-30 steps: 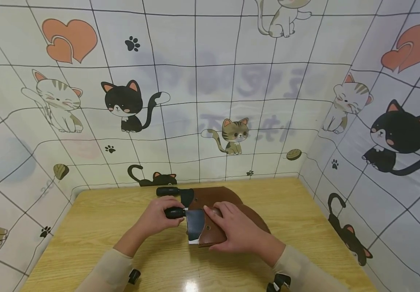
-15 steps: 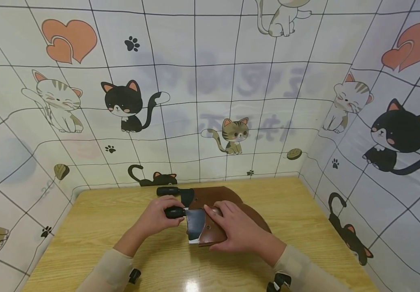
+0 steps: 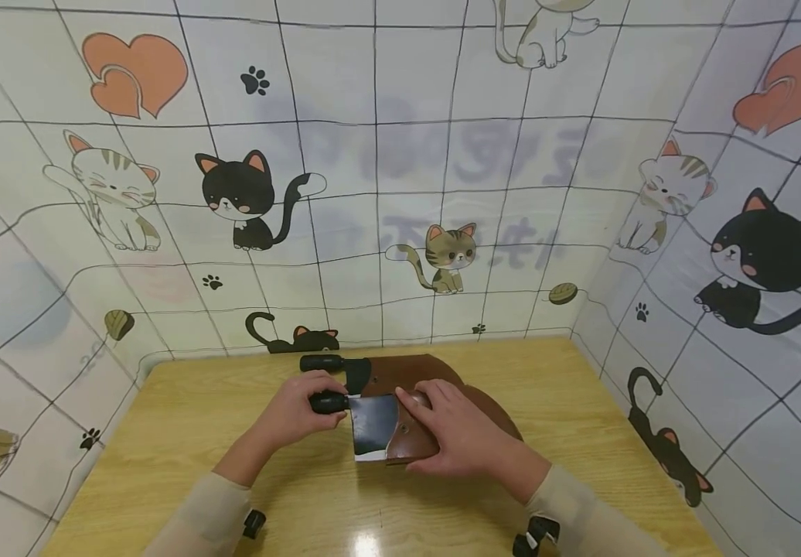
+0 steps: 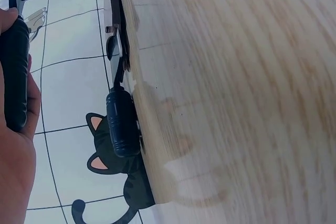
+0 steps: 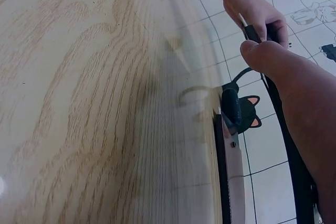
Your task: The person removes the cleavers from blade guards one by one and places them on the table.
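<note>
My left hand (image 3: 294, 410) grips the black handle (image 3: 328, 401) of a cleaver (image 3: 374, 422). Part of its broad dark blade, with a bright lower edge, shows outside a brown leather sheath (image 3: 410, 439). My right hand (image 3: 458, 433) holds that sheath, thumb and fingers spread over its two sides; the rest of the blade is hidden inside. In the left wrist view the handle (image 4: 14, 72) lies in my palm. The right wrist view shows my right thumb (image 5: 262, 53) on the sheath, close to the left hand (image 5: 254, 9).
Behind my hands, a second sheathed blade lies on the wooden table (image 3: 213, 410), with a black handle (image 3: 320, 363) pointing left and a brown sheath (image 3: 410, 371) reaching right. A cat-print cloth wall (image 3: 345, 271) rises at the table's back and sides.
The cleaver's handle has shifted slightly left and the sheath slightly right. More of the dark blade shows between my hands. The second sheathed blade has stayed put.
</note>
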Action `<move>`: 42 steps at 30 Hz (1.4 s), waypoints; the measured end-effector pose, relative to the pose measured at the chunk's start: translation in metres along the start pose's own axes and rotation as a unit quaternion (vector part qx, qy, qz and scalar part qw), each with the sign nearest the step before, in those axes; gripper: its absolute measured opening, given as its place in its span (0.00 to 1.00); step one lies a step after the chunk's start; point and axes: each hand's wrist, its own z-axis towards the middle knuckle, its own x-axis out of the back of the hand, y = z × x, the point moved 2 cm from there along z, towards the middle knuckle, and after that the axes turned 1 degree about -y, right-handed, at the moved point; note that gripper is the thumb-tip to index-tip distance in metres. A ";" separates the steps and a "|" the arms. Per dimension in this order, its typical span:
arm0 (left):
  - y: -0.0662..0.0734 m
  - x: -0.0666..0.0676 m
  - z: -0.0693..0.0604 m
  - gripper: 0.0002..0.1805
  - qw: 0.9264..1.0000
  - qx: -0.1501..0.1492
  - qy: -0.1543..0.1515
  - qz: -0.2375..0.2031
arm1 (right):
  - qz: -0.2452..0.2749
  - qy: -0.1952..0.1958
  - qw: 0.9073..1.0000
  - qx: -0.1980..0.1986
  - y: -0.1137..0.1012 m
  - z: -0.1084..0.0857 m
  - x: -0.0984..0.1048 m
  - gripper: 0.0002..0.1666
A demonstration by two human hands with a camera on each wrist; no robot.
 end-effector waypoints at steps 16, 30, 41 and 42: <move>-0.006 0.006 -0.004 0.20 0.999 0.019 -0.011 0.035 | -0.011 -0.005 1.000 -0.010 0.004 -0.003 0.004 0.70; -0.010 0.009 -0.007 0.20 0.998 0.050 -0.027 0.007 | 0.002 -0.006 1.000 -0.015 0.010 -0.005 -0.003 0.72; -0.005 0.012 -0.010 0.19 0.996 0.051 -0.027 0.069 | 0.030 -0.003 0.999 -0.037 0.008 -0.002 -0.007 0.77; -0.005 0.012 -0.010 0.19 0.996 0.051 -0.027 0.073 | 0.030 -0.002 0.999 -0.037 0.007 -0.002 -0.007 0.77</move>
